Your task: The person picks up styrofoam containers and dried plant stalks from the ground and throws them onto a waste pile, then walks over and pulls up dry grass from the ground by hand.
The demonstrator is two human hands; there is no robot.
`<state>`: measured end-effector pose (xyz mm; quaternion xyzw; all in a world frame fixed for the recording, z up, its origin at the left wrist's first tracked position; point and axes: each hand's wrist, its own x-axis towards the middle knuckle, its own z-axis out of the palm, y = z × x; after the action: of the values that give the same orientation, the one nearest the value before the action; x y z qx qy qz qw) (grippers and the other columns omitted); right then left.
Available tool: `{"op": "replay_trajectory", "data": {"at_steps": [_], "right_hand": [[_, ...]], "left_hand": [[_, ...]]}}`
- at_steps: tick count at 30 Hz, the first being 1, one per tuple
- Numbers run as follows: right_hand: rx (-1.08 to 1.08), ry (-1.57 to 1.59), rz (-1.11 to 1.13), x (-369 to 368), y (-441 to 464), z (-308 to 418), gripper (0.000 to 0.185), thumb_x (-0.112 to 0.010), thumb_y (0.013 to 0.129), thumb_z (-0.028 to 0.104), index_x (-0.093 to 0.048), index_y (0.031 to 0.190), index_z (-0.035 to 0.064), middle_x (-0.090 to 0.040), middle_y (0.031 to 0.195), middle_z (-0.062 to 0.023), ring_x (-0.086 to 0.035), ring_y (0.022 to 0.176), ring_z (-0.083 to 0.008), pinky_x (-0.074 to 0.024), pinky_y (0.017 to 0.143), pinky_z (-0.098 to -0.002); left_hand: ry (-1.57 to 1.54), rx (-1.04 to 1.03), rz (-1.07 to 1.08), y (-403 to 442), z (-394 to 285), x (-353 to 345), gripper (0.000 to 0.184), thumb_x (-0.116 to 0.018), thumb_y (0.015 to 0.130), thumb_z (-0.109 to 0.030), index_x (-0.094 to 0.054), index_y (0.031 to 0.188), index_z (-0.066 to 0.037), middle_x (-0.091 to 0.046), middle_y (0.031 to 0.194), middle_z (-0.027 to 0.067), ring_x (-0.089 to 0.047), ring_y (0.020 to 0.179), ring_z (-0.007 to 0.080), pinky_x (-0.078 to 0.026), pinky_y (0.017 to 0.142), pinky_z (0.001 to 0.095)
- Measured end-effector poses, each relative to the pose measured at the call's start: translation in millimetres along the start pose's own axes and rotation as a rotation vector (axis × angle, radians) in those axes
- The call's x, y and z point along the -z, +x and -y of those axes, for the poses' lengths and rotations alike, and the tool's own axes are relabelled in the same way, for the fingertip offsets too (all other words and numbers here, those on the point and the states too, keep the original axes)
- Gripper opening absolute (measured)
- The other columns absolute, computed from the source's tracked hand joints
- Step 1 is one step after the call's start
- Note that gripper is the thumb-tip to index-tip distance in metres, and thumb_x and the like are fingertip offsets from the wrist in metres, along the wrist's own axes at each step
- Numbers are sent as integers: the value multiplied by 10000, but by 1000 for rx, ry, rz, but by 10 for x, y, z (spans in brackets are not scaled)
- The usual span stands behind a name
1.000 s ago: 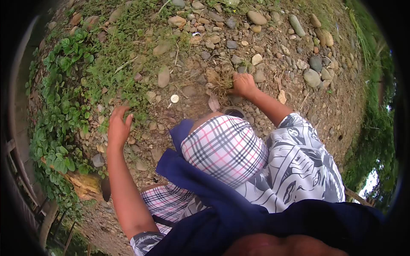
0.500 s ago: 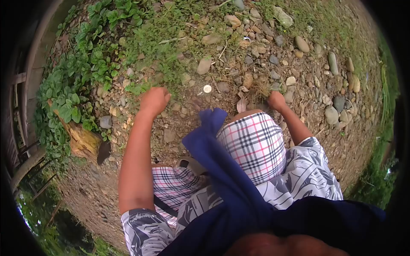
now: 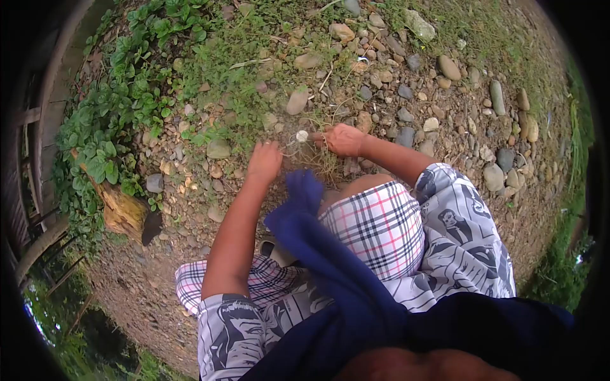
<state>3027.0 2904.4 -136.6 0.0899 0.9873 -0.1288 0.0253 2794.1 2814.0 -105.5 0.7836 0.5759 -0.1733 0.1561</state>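
My right hand is closed around a tuft of dry grass, whose thin stalks hang down and spread towards the left. Across from it, my left hand reaches low over the soil with its fingers extended and a little apart. Some pale strands come close to its fingertips; whether they touch is unclear. Between the two hands lies a small round whitish object, of a kind I cannot make out. Below the hands hangs a dark blue cloth, partly covering the ground.
Pebbles and larger stones cover the ground at right. Leafy green plants grow at left beside a piece of wood. A flat oval stone lies just beyond the hands. My checked shorts show below.
My right hand has swung left to the middle, bringing the dry grass along. My left hand has moved right and slightly down, its fingers loosening from a curled shape.
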Motion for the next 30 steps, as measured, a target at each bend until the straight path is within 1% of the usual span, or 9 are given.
{"op": "replay_trajectory", "data": {"at_steps": [4,8,11,15,16,19,22,25,30], "right_hand": [[-87,-156,103,-29,344,-187,211,-456,791,165,-609,906,76,-533,1090,-82,-565,796,-193,-468,610,-293],[-125,-242,-58,-16,278,-329,351,-419,811,194,-499,1131,73,-538,1046,-119,-551,767,-225,-396,668,-396],[-316,-341,108,50,189,-354,368,-434,802,193,-496,1143,68,-543,992,-122,-544,763,-207,-375,636,-364],[-316,-373,254,8,228,-358,189,-483,761,174,-611,844,62,-556,761,-73,-546,652,-194,-363,572,-343],[-325,-335,154,-20,223,-356,142,-495,743,155,-604,704,72,-585,704,-67,-552,591,-194,-362,521,-349],[-503,-191,227,-4,346,-347,131,-493,740,145,-607,711,87,-607,684,-50,-575,595,-179,-362,489,-358],[-689,-190,50,-106,329,-350,124,-498,737,140,-612,698,109,-605,631,-20,-596,600,-170,-368,466,-352],[-708,-174,213,12,217,-385,123,-501,739,147,-616,705,119,-620,664,-34,-606,614,-176,-382,474,-339],[-590,-62,196,139,230,-504,150,-514,699,135,-636,628,85,-628,667,-111,-618,628,-242,-473,558,-358]], "left_hand": [[147,2,16,10,157,-25,239,-449,797,-137,-545,999,-54,-509,1076,107,-426,1098,242,-292,947,381],[220,70,-21,-10,229,-90,257,-432,815,-135,-528,1040,-57,-505,1081,100,-418,1104,244,-293,944,393],[298,115,-94,9,263,-93,268,-431,820,-148,-524,1053,-54,-512,1059,95,-446,1067,238,-310,918,386],[370,270,-16,86,227,-76,287,-436,833,-184,-509,1073,-43,-532,1002,80,-496,979,215,-357,840,368],[373,303,5,103,213,-57,288,-435,838,-192,-507,1074,-42,-537,988,74,-507,955,210,-369,811,363],[355,402,59,114,197,-73,291,-431,851,-215,-499,1076,-43,-550,949,60,-539,891,200,-405,738,349],[309,483,44,119,278,-243,278,-429,855,-225,-508,1054,-48,-571,918,57,-571,843,204,-442,695,342],[222,534,31,76,362,-354,244,-428,848,-208,-558,974,-45,-608,881,76,-607,798,208,-479,661,335],[-52,534,144,60,444,-258,235,-415,825,-143,-627,830,-40,-639,845,143,-632,787,245,-508,633,348]]}}
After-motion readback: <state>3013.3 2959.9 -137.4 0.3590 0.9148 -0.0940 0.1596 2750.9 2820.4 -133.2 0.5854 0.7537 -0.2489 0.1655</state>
